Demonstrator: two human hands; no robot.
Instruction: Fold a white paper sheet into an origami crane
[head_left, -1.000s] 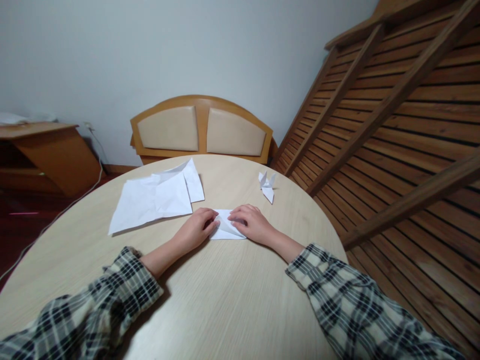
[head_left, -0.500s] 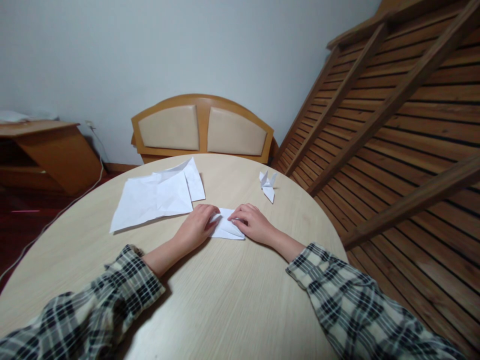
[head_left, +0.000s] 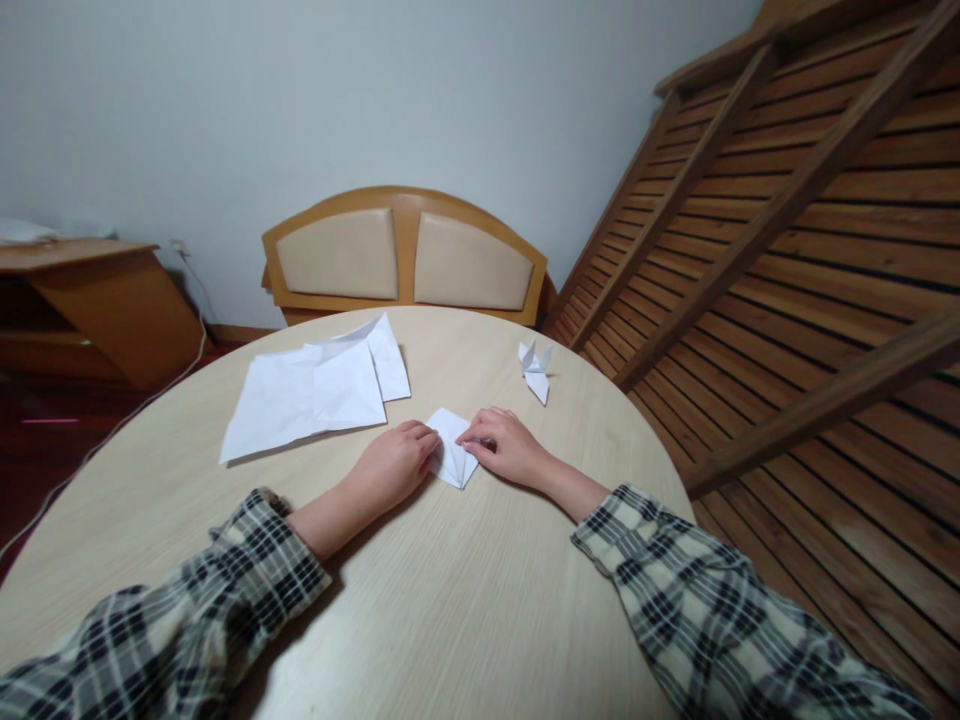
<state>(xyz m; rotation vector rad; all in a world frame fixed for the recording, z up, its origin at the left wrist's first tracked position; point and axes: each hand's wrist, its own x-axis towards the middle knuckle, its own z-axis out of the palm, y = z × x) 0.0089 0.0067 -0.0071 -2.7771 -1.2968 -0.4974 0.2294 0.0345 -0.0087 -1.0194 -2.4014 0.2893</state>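
A small white folded paper (head_left: 452,455), now a diamond-like shape, lies on the round light wooden table (head_left: 420,590) between my hands. My left hand (head_left: 394,462) has curled fingers pressing on its left edge. My right hand (head_left: 504,445) pinches the paper's right corner with its fingertips. Both forearms in plaid sleeves rest on the table.
Several loose white sheets (head_left: 315,392) lie at the back left of the table. A finished small paper crane (head_left: 535,367) sits at the back right. A padded wooden chair back (head_left: 405,258) stands behind the table, slatted wooden stairs (head_left: 787,250) to the right, a wooden cabinet (head_left: 90,300) at far left.
The folded paper went from a flat rectangle-like shape to a narrower diamond; its right side was folded inward. Both hands stayed on it, shifting slightly.
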